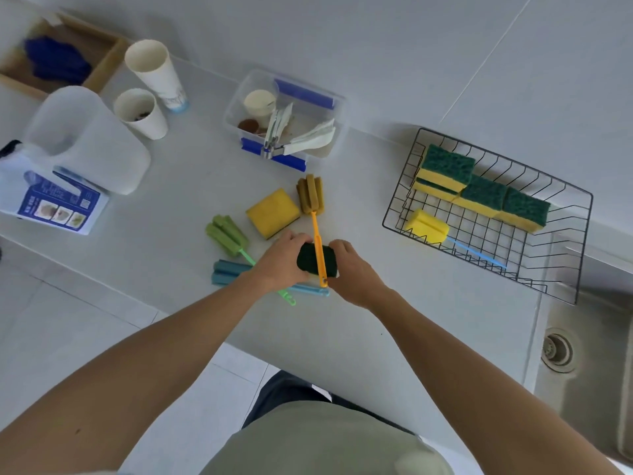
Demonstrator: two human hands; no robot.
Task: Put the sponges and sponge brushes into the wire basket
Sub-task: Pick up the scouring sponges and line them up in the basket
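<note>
Both my hands meet over the counter's middle. My left hand and my right hand grip a dark green sponge from either side. The orange-handled sponge brush lies across that sponge, its brown head pointing away. A yellow sponge, a green sponge brush and a blue sponge brush lie beside my left hand. The black wire basket at the right holds several yellow-green sponges and a yellow sponge brush with a blue handle.
A clear plastic box with a cup and napkins stands behind the sponges. Two paper cups, a white jug and a wooden tray occupy the left. A steel sink lies at the right.
</note>
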